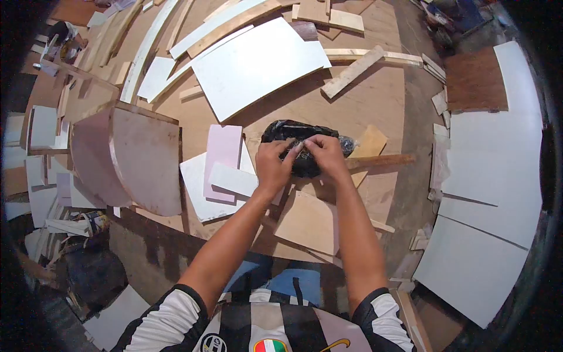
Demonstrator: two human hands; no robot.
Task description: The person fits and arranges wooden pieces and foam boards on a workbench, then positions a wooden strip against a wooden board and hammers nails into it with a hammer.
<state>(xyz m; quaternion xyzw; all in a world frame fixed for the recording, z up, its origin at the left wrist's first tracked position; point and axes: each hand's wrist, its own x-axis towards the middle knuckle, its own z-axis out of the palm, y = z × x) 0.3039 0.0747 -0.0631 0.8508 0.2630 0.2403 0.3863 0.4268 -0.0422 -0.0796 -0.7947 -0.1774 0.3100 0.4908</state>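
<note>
A black plastic bag [306, 168] lies on the plywood tabletop [375, 88], with its mouth open toward me. Over it, my left hand [273, 163] is closed, thumb and fingertips pinched together at the middle of the bag. My right hand [327, 155] meets it there, also closed in a pinch. Whatever sits between the fingertips is too small to make out. Small yellowish bits show inside the bag just below the fingers. A clear plastic piece [347, 145] pokes out at the bag's right side, beside a wooden strip [384, 161].
White and pink board pieces [221, 146] lie left of the bag, and a plywood square [308, 222] in front. A large white panel [258, 64] and several wood strips cover the far side. A curved box-like piece [146, 158] stands left. White sheets [492, 170] lie right.
</note>
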